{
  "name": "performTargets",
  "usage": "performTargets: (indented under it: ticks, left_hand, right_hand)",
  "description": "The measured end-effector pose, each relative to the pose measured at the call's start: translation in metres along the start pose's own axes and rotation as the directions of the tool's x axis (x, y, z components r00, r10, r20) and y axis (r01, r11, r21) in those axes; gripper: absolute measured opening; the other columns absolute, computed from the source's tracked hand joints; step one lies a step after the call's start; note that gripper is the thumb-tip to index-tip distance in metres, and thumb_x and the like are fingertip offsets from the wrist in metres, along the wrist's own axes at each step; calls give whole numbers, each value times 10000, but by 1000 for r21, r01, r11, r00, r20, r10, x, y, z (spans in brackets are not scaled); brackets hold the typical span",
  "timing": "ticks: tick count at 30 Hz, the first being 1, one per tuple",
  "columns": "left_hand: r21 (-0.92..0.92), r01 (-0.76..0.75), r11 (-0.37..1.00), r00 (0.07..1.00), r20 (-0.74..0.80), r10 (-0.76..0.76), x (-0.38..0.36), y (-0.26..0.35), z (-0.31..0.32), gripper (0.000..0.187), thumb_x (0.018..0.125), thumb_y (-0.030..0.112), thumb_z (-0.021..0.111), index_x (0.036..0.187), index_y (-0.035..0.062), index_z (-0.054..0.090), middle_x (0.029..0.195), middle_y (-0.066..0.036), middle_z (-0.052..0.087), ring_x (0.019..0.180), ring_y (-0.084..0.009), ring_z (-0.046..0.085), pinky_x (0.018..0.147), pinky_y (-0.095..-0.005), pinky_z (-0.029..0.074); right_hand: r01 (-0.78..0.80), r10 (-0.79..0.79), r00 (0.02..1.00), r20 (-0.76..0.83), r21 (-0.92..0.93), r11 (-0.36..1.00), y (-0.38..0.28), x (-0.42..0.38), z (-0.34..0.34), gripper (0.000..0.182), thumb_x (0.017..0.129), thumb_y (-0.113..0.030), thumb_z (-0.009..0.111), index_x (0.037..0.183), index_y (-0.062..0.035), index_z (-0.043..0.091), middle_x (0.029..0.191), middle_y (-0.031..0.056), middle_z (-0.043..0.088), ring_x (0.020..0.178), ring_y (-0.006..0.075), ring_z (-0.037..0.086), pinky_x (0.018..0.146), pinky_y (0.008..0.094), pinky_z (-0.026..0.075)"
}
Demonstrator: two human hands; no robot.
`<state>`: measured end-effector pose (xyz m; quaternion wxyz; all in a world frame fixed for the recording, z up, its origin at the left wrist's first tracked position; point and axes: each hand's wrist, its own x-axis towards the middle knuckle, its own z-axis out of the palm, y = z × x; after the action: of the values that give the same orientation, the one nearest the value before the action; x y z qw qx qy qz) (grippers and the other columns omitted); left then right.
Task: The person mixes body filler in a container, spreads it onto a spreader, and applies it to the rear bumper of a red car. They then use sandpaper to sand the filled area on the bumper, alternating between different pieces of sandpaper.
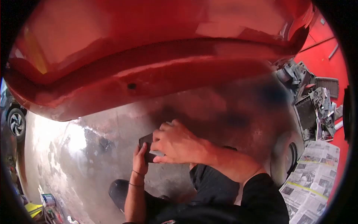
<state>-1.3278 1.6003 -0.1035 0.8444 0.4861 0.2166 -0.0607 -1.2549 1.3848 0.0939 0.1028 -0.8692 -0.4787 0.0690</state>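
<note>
Below the edge of a red car panel (156,78), my two hands are close together over the floor. My left hand (140,158) grips the left side of a dark flat piece (147,142), its thumb on the near face. My right hand (173,143) is closed around a light grey block (157,153), which lies over the right part of the dark piece. The fingers of my right hand hide much of the block. A small dark hole (132,86) shows in the lower part of the red panel.
Newspaper sheets (311,170) lie at the right beside a tire (289,156). Grey car parts (307,108) are piled against a red wall (317,56). A car wheel (16,124) stands at the far left, with cluttered items (48,205) at the lower left.
</note>
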Motion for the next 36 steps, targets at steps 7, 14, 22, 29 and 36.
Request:
performTargets:
  ticks: [7,14,22,29,36]
  left_hand:
    - [-3,-109,994,991,71,109,-25,36,33,344,1184,380,572,1314,75,666,1084,-23,718,988,-116,667,883,-292,553]
    - [187,-474,861,876,3,482,-53,51,48,543,1214,457,463,1493,18,617,1091,-17,660,954,-100,603,843,-264,521]
    - [54,-555,830,815,-163,555,-65,69,14,322,1111,153,672,1412,41,644,1295,-63,729,1117,-161,702,938,-319,575]
    - [183,-627,757,689,-322,649,-59,78,-27,391,1131,191,650,1474,7,609,1353,-84,686,1192,-184,648,1027,-334,530]
    - [-168,-465,869,818,-458,348,-55,67,-50,450,1111,279,698,1477,48,573,1222,-62,681,1149,-195,652,1033,-384,513]
  right_hand:
    - [-51,69,977,-201,92,994,2,5,15,352,920,-455,815,1181,-222,850,1228,20,740,1237,289,647,1057,508,477]
    - [-36,82,924,-375,129,991,-12,9,27,334,927,-364,823,1239,-243,829,1301,9,688,1322,282,587,1111,530,444]
    - [76,-14,962,-271,218,973,-54,25,42,284,925,-334,820,1186,-224,815,1274,8,682,1327,277,584,1120,531,447]
    - [213,-159,957,-243,213,954,-59,34,61,247,911,-326,829,1136,-224,834,1214,15,696,1292,268,593,1100,514,453]
    - [381,-140,882,-450,505,774,-57,48,49,370,844,-189,864,1213,-204,847,1260,33,703,1266,281,623,1115,466,464]
